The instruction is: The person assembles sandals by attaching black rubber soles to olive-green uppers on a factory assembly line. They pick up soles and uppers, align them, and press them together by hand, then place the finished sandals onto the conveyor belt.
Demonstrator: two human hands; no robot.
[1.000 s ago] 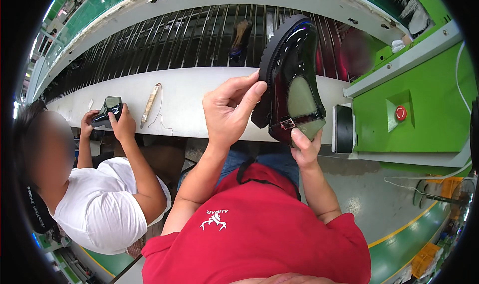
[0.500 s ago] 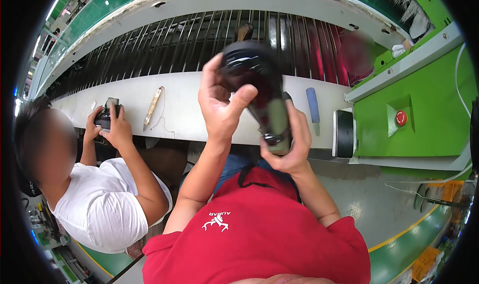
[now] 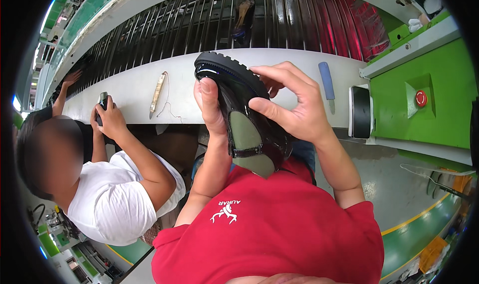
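Observation:
I hold a glossy black shoe [image 3: 238,97] with a ridged black sole and a green insole in front of my chest, toe up and sole turned away from me. My left hand [image 3: 212,109] grips its left side, thumb along the upper. My right hand [image 3: 292,104] wraps the right side, fingers curled over the top edge near the sole. Both hands are shut on the shoe, above the white ledge [image 3: 129,92] of the conveyor.
A co-worker in a white shirt [image 3: 112,199] sits at my left, both hands on a small dark object [image 3: 103,104]. On the ledge lie a wooden-handled tool [image 3: 157,93] and a blue-handled tool [image 3: 327,80]. Another shoe [image 3: 244,14] rides the slatted conveyor. A green cabinet with a red button [image 3: 421,98] stands right.
The shoe has been turned over in my hands, from sole facing right to toe up with the insole toward me, and my right hand moved from under it to its right side.

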